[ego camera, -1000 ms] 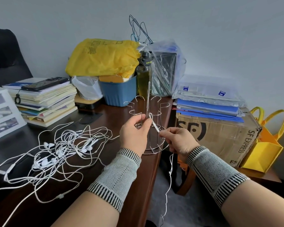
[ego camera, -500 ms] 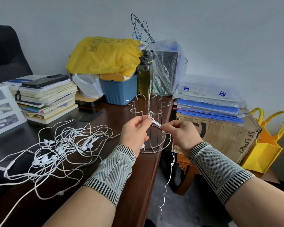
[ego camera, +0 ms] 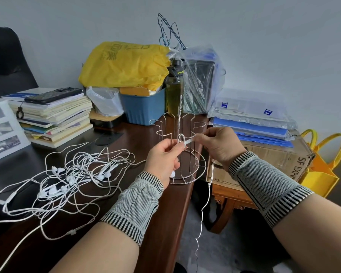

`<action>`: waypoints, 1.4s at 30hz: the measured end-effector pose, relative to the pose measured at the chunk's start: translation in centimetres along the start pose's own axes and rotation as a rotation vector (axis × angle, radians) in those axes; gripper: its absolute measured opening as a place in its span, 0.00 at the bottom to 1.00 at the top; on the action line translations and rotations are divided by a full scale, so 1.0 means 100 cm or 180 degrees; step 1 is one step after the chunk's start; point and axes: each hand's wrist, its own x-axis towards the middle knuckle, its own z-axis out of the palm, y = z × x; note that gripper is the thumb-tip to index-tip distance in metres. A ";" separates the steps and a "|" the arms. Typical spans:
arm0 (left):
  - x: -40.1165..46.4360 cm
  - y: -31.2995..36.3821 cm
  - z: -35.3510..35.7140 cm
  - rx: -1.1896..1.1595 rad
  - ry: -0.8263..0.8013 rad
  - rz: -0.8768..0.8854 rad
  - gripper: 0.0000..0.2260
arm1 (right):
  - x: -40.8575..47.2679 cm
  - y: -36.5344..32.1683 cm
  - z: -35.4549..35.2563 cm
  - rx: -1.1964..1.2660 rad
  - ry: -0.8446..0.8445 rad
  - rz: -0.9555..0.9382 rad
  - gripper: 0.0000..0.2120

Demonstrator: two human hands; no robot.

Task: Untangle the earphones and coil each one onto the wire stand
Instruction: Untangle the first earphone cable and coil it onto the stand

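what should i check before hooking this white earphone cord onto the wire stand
1. Left hand pinches the small loop of white earphone cord: ok.
2. Right hand grips the cord's flat white end: ok.
3. Silver wire stand upright on the dark wooden desk: ok.
4. Stand's hooks free of cord: ok.
5. Cord tail hangs off the desk edge, clear of the tangled white earphone pile: ok.
6. Earbuds on this cord: cannot tell.

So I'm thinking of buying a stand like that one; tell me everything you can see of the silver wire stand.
The silver wire stand is thin bright metal wire: a round ring base with spokes, upright rods, and rounded loops fanning outward on top. It stands upright on the dark wooden desk near its right edge, just behind both hands. No earphone is coiled on it. Whether the left hand touches it cannot be told.
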 end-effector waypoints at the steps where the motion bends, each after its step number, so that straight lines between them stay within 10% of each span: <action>1: 0.000 0.000 0.000 0.0001 0.0003 0.0002 0.04 | 0.001 -0.001 0.001 0.0105 0.0030 0.0052 0.11; 29: -0.002 0.009 -0.004 -0.0601 -0.0378 -0.0504 0.07 | -0.004 0.017 0.015 0.0653 -0.0395 0.1373 0.09; 42: -0.002 0.007 -0.004 -0.0478 -0.0233 -0.0461 0.03 | -0.022 0.048 0.024 -0.1442 0.0813 -0.2074 0.10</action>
